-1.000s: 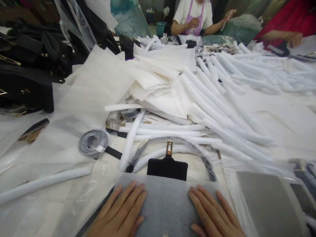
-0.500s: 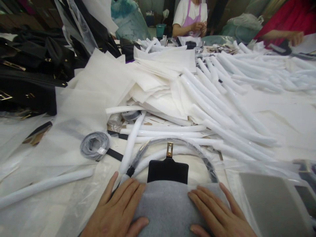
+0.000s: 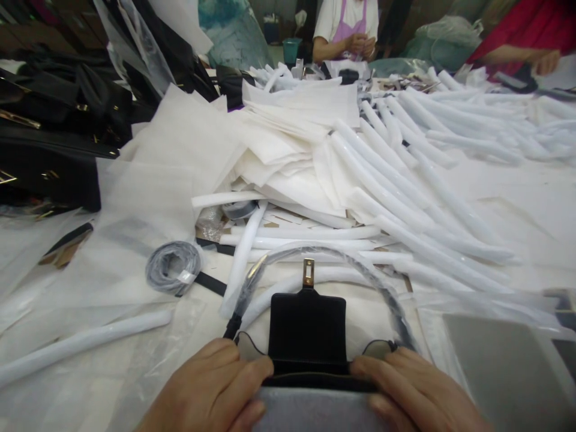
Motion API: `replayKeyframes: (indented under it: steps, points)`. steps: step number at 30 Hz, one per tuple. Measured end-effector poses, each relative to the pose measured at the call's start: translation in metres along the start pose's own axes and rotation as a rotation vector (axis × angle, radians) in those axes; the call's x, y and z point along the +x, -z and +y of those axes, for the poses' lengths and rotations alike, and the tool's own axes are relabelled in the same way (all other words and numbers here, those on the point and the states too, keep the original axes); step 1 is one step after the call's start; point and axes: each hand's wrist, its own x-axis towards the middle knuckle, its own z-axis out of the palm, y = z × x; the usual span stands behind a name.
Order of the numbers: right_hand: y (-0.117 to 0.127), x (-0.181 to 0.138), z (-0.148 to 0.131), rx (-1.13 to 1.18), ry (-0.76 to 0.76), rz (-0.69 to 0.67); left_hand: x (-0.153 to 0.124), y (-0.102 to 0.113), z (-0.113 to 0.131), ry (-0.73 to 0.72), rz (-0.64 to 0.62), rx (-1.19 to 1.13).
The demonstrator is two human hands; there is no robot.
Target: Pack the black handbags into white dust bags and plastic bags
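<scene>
A black handbag (image 3: 308,333) lies in front of me with its flap and gold clasp (image 3: 308,272) pointing away. Its wrapped curved handle (image 3: 342,261) arches above the flap. A grey foam sheet (image 3: 315,411) sits at the bag's near edge. My left hand (image 3: 204,390) has its fingers curled over the left end of that sheet, by the bag's opening. At the right end my right hand (image 3: 418,393) grips the sheet the same way. Both hands are closed on the sheet.
White foam tubes (image 3: 405,186) and folded white sheets (image 3: 279,132) cover the table. A grey wrapped coil (image 3: 173,267) lies left. Black bags (image 3: 49,138) are stacked far left. A grey pad (image 3: 504,366) lies right. Two other people (image 3: 348,30) work at the far side.
The grey foam sheet has slid toward me, uncovering more of the black flap and the bag's opening. My hands went from lying flat on the sheet to curling over its ends.
</scene>
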Motion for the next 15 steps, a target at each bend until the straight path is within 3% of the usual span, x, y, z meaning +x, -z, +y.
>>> replayKeyframes:
  steps: [3,8,12,15]
  points:
    - [-0.021,0.003,-0.003,-0.078,-0.109,-0.066,0.002,-0.010,0.002,0.069,-0.165,0.142]
    - [-0.045,0.008,-0.005,-0.202,-0.117,-0.118,-0.005,-0.030,0.003,0.030,-0.362,0.355]
    - [-0.049,0.007,-0.005,-0.188,-0.176,-0.025,-0.007,-0.034,0.001,-0.031,-0.415,0.425]
    - [-0.050,0.002,-0.006,-0.171,-0.198,0.083,-0.005,-0.033,0.003,-0.016,-0.372,0.393]
